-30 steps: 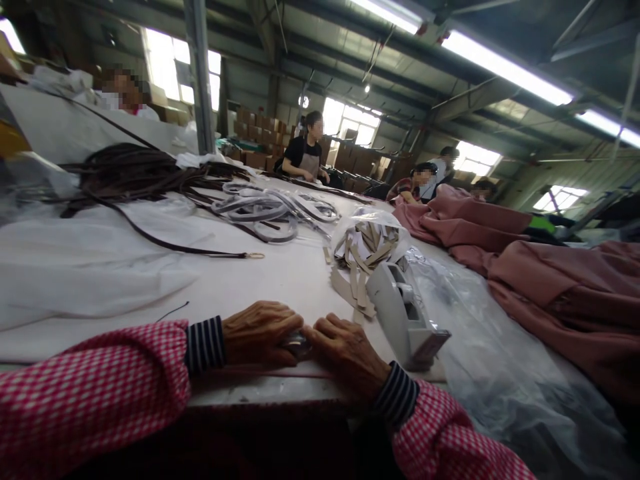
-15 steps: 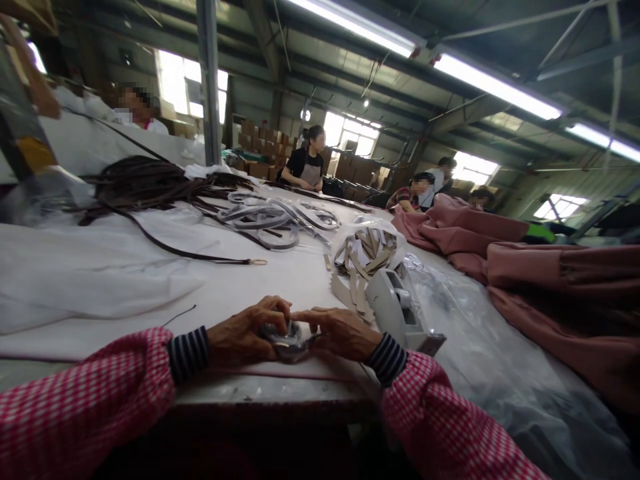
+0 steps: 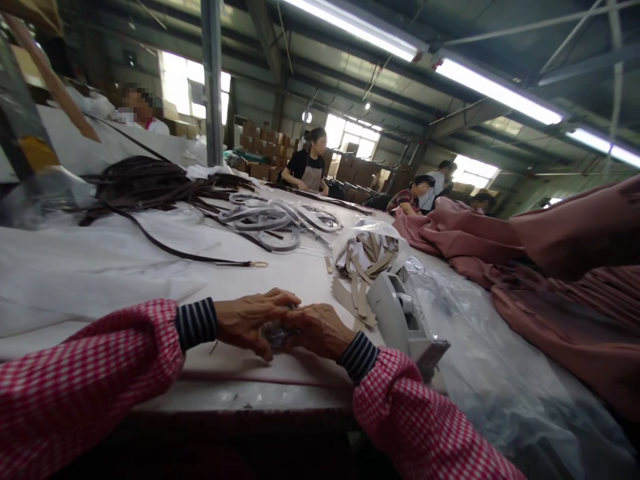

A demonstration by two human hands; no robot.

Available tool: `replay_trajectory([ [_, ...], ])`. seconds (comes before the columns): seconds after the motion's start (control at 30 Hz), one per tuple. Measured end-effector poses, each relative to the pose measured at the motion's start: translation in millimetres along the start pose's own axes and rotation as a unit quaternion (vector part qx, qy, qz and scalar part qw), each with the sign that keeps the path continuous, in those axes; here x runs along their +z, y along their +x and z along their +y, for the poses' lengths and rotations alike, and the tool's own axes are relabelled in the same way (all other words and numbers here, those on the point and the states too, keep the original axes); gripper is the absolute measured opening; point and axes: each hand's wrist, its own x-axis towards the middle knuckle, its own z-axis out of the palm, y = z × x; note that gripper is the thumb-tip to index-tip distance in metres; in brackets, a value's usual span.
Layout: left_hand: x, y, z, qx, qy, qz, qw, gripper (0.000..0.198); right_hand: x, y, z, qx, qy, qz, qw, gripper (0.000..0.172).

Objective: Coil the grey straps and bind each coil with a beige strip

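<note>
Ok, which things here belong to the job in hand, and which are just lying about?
Likely in the job:
shiny item, mostly hidden, between left hand and right hand

Apparently lying about:
tape dispenser
beige strips
grey straps
dark straps
pink fabric

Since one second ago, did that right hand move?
Yes. The right hand has moved left, farther from the gray tape dispenser.

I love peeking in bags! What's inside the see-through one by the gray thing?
The clear bag holds a heap of tan strips, some spilling out the front. Anything under the top strips is covered.
</note>
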Motion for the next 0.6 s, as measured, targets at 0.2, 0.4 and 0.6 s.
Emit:
replay_trajectory([
  [0.2,15.0,-7.6,-5.3,0.001,-0.069,0.064,0.996,0.041,9.9,-5.9,-6.0,0.003,0.017,0.044,0.999,0.035],
  [0.4,9.4,-3.1,-12.2,0.034,-0.08,0.058,0.995,0.025,-3.8,-19.3,14.8,0.002,-0.022,0.021,1.0,0.049],
  [0.6,-14.2,3.8,-25.1,0.012,-0.05,-0.011,0.999,0.028,1.2,-3.6,5.8,0.018,-0.07,0.002,0.997,0.03],
])
